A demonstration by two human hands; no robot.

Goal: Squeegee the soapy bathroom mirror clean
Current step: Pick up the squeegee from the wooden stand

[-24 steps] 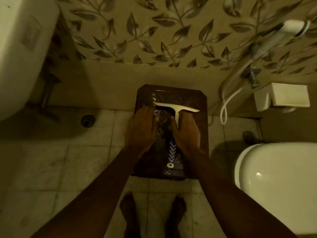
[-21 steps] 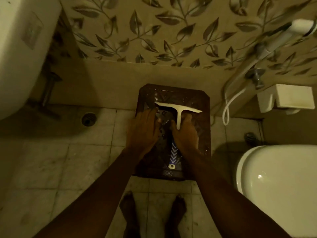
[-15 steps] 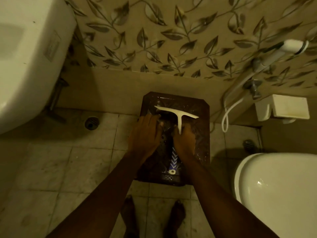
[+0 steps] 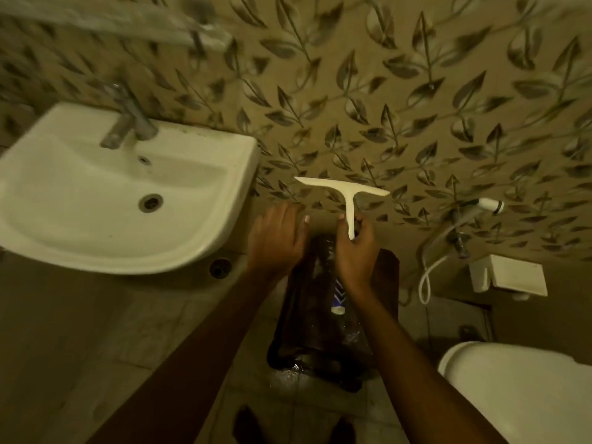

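A white T-shaped squeegee [image 4: 344, 195] is held upright in front of the leaf-patterned wall, blade on top, my right hand [image 4: 354, 251] closed around its handle. Just left of it, my left hand [image 4: 277, 240] hovers with its fingers spread and nothing in it. Below both hands a dark brown stool [image 4: 384, 277] stands on the floor with wet, shiny things on it, among them a blue-and-white tube [image 4: 339, 298]. No mirror surface can be made out; only a blurred ledge [image 4: 112, 25] shows at the top left.
A white washbasin [image 4: 105, 193] with a metal tap [image 4: 128, 123] juts out at the left. At the right are a hand-shower sprayer [image 4: 488, 205] with hose, a white paper holder [image 4: 509, 277] and the toilet [image 4: 519, 386]. A floor drain [image 4: 220, 267] lies under the basin.
My right hand has lifted the squeegee off the stool to wall height. My left hand rose off the stool too. The view tilted up, so the washbasin now shows.
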